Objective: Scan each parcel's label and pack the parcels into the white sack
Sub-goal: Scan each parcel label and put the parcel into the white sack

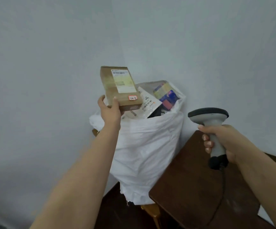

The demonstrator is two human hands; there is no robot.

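You hold a brown cardboard parcel in your left hand, raised above the left side of the white sack's open mouth. The grip is holding: your thumb lies on the parcel's left face and your fingers curl under its near end. The parcel's white shipping label, barcode at its far end, faces up and toward you. A small orange-edged sticker with handwriting sits on the near right corner of the same face.

The white sack stands upright behind the bench, its mouth open and its rim rolled down. It is filled to the top. Showing at the mouth are a white mailer with printed barcodes, just right of the raised parcel, and a blue and yellow packet farther right. Something dark lies between them; what it is cannot be told.

Your right hand is closed round the handle of a grey barcode scanner, to the right of the sack and well apart from the parcel. The scanner's dark-rimmed head points left. Its black cable hangs from the handle's base and runs down over the dark brown bench at near right.

A yellow wooden leg shows beneath the sack.
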